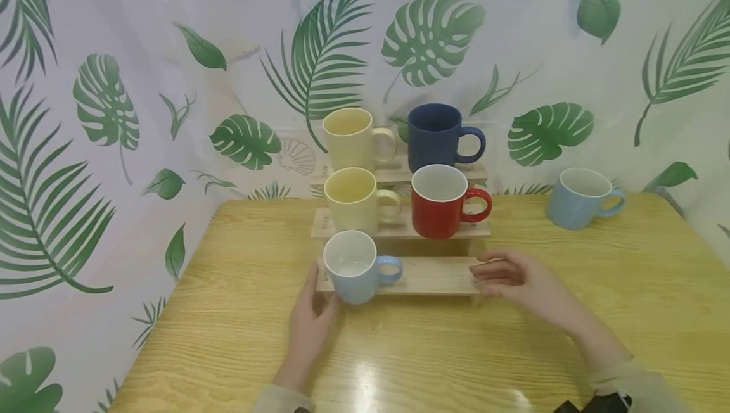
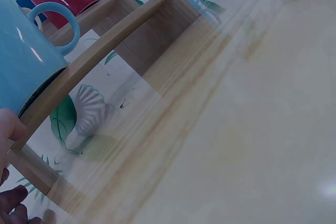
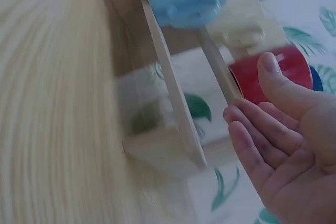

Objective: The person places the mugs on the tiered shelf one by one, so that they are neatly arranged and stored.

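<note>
A three-tier wooden rack [image 1: 433, 277] stands on the table. On its lowest tier, at the left, is a light blue mug [image 1: 356, 283], white inside. My left hand [image 1: 308, 324] grips the rack's lower left corner beside this mug; the left wrist view shows the thumb at the shelf edge and the other fingers by the leg, partly cut off. My right hand [image 1: 516, 283] is at the rack's right end with relaxed, slightly bent fingers, holding nothing. A yellow mug [image 1: 350, 207] and a red mug [image 1: 439, 210] occupy the middle tier.
On the top tier stand a pale yellow mug [image 1: 348, 144] and a dark blue mug [image 1: 433, 140]. Another light blue mug [image 1: 577, 201] stands on the wooden table [image 1: 228, 337] at the back right. A leaf-patterned cloth [image 1: 239, 83] hangs behind the table.
</note>
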Available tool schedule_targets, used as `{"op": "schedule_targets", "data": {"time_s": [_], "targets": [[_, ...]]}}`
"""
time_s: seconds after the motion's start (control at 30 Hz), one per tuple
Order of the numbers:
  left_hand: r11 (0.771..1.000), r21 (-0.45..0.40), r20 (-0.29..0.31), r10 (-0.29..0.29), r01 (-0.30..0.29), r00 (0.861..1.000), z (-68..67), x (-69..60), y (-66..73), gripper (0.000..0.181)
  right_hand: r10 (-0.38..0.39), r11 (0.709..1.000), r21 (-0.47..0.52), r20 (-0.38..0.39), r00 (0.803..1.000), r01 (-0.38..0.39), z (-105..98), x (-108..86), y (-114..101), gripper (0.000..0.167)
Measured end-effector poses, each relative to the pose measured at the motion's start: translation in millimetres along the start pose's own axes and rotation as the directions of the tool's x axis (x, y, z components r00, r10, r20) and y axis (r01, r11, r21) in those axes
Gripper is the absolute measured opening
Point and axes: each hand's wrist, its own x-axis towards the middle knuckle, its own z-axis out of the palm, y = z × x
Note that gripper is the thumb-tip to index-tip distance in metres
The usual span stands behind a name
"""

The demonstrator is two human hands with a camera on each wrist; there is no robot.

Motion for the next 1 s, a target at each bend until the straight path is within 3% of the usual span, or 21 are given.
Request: {"op": "schedule_targets", "data": {"time_s": [0.1, 0.23, 0.33, 0.47, 0.63, 0.87, 1.0], "targets": [[1.0, -0.002, -0.002, 0.004, -0.004, 1.0, -0.1, 0.3, -0.3, 0.072, -0.029, 0.996, -0.09, -0.101, 0.994, 0.02, -23, -7.8, 8, 0.041], [1.0, -0.007, 0.0, 0.004, -0.004, 1.0, 0.1, 0.5, -0.6, 0.072, -0.043, 0.994, -0.11, -0.241, 0.97, 0.017, -52, -13.9, 17, 0.031], [1.0, -0.009, 0.001, -0.001, 0.001, 1.0, 0.0, 0.4, -0.1, 0.073, -0.027, 0.993, -0.117, -0.345, 0.938, -0.014, -71, -16.5, 19, 0.031], [1.0, -0.009, 0.001, -0.002, 0.002, 1.0, 0.0, 0.3, 0.6, 0.073, -0.014, 0.977, -0.196, -0.446, 0.895, -0.083, -92, -16.1, 20, 0.034], [1.0, -0.013, 0.001, 0.003, -0.003, 1.0, 0.3, 0.6, -0.1, 0.072, -0.02, 0.947, -0.29, -0.484, 0.875, -0.138, -117, -10.6, 27, 0.04], [1.0, -0.025, 0.003, 0.01, -0.01, 1.0, 0.8, 1.7, -1.4, 0.073, 0.012, 0.851, -0.445, -0.515, 0.857, -0.28, -141, 3.1, 41, 0.076], [1.0, -0.019, 0.001, 0.013, -0.013, 1.0, 0.6, 2.1, -1.6, 0.073, 0.024, 0.829, -0.463, -0.53, 0.848, -0.313, -154, 7.2, 54, 0.088]]}}
